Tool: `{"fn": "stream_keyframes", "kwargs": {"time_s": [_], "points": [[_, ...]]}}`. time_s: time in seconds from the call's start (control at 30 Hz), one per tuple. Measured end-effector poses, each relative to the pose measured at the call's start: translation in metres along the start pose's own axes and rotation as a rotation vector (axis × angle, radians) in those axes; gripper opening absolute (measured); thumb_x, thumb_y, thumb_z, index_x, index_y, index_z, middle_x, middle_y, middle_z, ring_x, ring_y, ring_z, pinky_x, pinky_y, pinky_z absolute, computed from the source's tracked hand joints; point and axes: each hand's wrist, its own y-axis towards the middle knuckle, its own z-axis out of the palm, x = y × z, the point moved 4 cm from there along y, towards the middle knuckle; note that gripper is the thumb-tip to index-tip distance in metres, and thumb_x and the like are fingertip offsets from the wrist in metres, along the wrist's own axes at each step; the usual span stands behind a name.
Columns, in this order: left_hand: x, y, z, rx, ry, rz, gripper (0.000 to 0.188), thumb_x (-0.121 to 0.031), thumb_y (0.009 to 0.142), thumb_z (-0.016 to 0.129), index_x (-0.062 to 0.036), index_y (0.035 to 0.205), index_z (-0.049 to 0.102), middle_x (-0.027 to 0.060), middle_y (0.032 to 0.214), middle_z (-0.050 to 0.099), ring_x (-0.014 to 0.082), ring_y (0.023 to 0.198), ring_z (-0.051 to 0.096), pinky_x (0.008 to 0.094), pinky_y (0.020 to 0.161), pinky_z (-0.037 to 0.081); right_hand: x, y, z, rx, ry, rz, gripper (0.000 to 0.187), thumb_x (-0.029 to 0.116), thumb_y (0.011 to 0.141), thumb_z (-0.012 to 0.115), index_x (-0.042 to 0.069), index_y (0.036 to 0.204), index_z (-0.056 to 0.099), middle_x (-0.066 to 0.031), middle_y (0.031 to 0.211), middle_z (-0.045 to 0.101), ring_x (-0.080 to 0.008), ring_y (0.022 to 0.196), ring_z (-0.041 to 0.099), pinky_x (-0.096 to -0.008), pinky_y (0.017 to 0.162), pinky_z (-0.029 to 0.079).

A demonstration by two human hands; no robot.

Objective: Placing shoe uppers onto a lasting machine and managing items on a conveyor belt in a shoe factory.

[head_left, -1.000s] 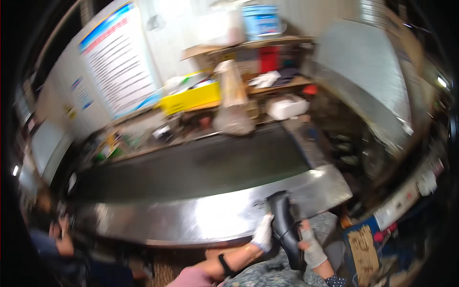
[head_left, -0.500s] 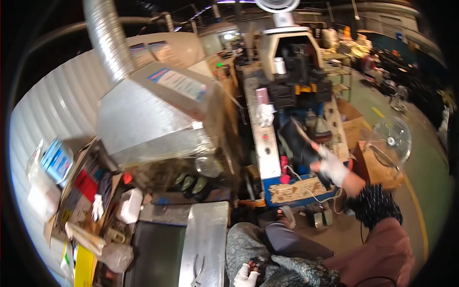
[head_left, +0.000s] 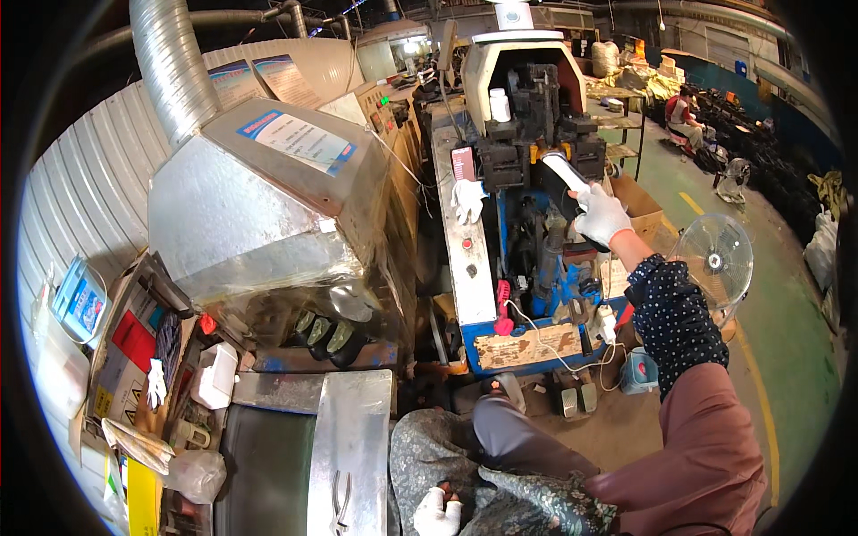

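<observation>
My right hand (head_left: 602,214), in a white glove, reaches forward to the machine (head_left: 527,37). Its fingers are closed around the near end of a dark shoe (head_left: 581,234), whose long pale underside (head_left: 565,171) faces up. The shoe's far end is at the machine's black clamping parts (head_left: 585,143); I cannot tell whether it touches them. Low in the view, my left hand (head_left: 436,513) rests on my lap in a white glove with bare fingertips. Its fingers are curled, and whatever they hold, if anything, is hidden.
A metal hood (head_left: 259,214) stands at left, with several dark shoe pieces (head_left: 331,338) beneath. Pliers (head_left: 340,500) lie on a metal plate (head_left: 353,429). A pink handheld item (head_left: 503,308) with a white cable sits at the machine's front. Pedals (head_left: 572,399) and a fan (head_left: 715,261) stand nearby.
My right hand has carried the shoe forward and up, from above the machine's bed to its clamping parts. The view has shifted slightly. My left hand stays on my lap.
</observation>
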Motion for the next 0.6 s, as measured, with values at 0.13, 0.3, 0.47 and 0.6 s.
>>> {"fn": "stream_keyframes", "kwargs": {"time_s": [0.13,0.3,0.47,0.6], "points": [[-0.003,0.002,0.000,0.055,-0.022,-0.072,0.036,-0.021,0.090,0.067,0.0019,0.118,0.065,0.0238,0.107,0.068,0.0406,0.099,0.066,0.0422,0.090,0.053,0.007,-0.003,-0.002,0.030,0.018,0.131,0.062,0.027,0.072,0.072,0.024,0.133,0.062,-0.0115,0.129,0.055,-0.0357,0.114,0.060,-0.0418,0.099,0.048],[-0.016,0.007,-0.005,-0.040,-0.009,0.050,0.025,-0.019,0.089,0.065,-0.0044,0.110,0.066,0.0222,0.099,0.067,0.0407,0.090,0.065,0.0442,0.080,0.052,0.003,0.007,-0.016,0.046,0.010,0.103,0.066,0.025,0.072,0.072,0.018,0.136,0.060,-0.0167,0.132,0.057,-0.0356,0.115,0.061,-0.0397,0.100,0.048],[-0.023,0.013,-0.002,0.004,0.014,0.066,0.018,-0.018,0.090,0.062,-0.0075,0.104,0.065,0.0198,0.092,0.065,0.0400,0.084,0.063,0.0450,0.075,0.051,-0.007,0.031,-0.029,0.219,0.172,0.098,0.075,0.024,0.066,0.077,0.008,0.137,0.058,-0.0229,0.114,0.068,-0.0315,0.102,0.069,-0.0342,0.089,0.051],[-0.032,0.010,-0.005,-0.107,0.026,0.134,0.015,-0.018,0.089,0.063,-0.0085,0.101,0.064,0.0187,0.088,0.063,0.0397,0.082,0.063,0.0446,0.073,0.052,0.005,0.005,-0.014,0.211,-0.015,0.103,0.071,0.030,0.070,0.077,0.020,0.138,0.059,-0.0204,0.127,0.062,-0.0335,0.108,0.065,-0.0390,0.096,0.050]]}}
